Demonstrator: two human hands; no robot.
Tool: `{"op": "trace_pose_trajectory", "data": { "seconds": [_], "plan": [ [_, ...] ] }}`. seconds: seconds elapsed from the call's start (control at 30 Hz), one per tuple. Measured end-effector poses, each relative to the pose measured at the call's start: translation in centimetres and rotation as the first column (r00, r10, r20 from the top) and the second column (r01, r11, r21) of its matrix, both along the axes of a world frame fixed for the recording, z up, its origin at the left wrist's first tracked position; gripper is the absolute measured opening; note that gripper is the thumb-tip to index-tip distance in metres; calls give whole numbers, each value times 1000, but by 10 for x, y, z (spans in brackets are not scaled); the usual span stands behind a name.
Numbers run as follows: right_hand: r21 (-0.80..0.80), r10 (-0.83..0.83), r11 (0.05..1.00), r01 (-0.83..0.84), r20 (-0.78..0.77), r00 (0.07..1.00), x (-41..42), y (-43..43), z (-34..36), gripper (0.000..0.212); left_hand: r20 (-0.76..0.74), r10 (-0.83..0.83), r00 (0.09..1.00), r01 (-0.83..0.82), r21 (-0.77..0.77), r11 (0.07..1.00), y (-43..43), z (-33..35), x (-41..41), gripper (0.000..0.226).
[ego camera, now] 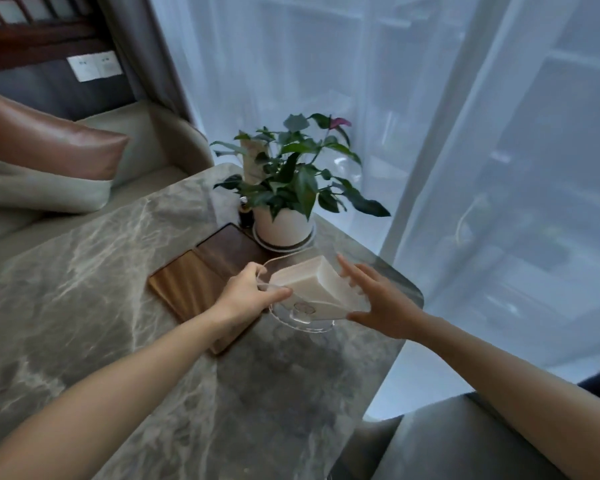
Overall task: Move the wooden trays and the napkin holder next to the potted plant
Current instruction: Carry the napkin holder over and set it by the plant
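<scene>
A potted plant (284, 188) in a white pot stands at the table's far corner. Two wooden trays lie side by side in front of it: a dark tray (229, 249) nearest the pot and a lighter tray (187, 285) closer to me. A clear napkin holder (302, 315) with a stack of beige napkins (312, 285) sits on the marble table (118, 306), right of the trays and in front of the pot. My left hand (246, 292) grips the holder's left side. My right hand (378, 299) has its fingers spread against the napkins' right side.
A small dark bottle (245, 211) stands left of the pot. The table's right edge runs just beyond the holder, with sheer curtains (430, 133) behind. A cushioned bench with a brown pillow (49, 136) is at the left, and a grey chair (447, 441) at the lower right.
</scene>
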State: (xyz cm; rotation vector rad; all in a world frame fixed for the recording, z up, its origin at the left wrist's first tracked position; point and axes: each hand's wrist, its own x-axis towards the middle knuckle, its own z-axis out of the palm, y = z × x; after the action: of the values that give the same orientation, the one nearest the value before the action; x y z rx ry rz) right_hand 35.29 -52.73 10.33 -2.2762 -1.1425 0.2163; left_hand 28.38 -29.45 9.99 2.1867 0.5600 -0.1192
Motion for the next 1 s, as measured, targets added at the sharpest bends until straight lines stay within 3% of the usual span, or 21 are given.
{"op": "trace_pose_trajectory", "data": {
  "seconds": [0.3, 0.53, 0.83, 1.0],
  "plan": [
    [-46, -252, 968, 249, -79, 965, 53, -61, -8, 102, -40, -66, 997, 51, -292, 955, -72, -4, 97, 76],
    [-101, -363, 930, 352, -128, 923, 79, -95, -21, 97, -84, -98, 992, 68, -301, 951, -118, -11, 136, 76],
    [-150, -434, 897, 415, -127, 892, 98, -108, -33, 96, -120, -78, 990, 35, -327, 944, -143, -22, 163, 52],
    [-176, -451, 888, 425, -144, 881, 102, -107, -37, 96, -117, -62, 991, 21, -326, 945, -144, -28, 168, 54]
  ]
}}
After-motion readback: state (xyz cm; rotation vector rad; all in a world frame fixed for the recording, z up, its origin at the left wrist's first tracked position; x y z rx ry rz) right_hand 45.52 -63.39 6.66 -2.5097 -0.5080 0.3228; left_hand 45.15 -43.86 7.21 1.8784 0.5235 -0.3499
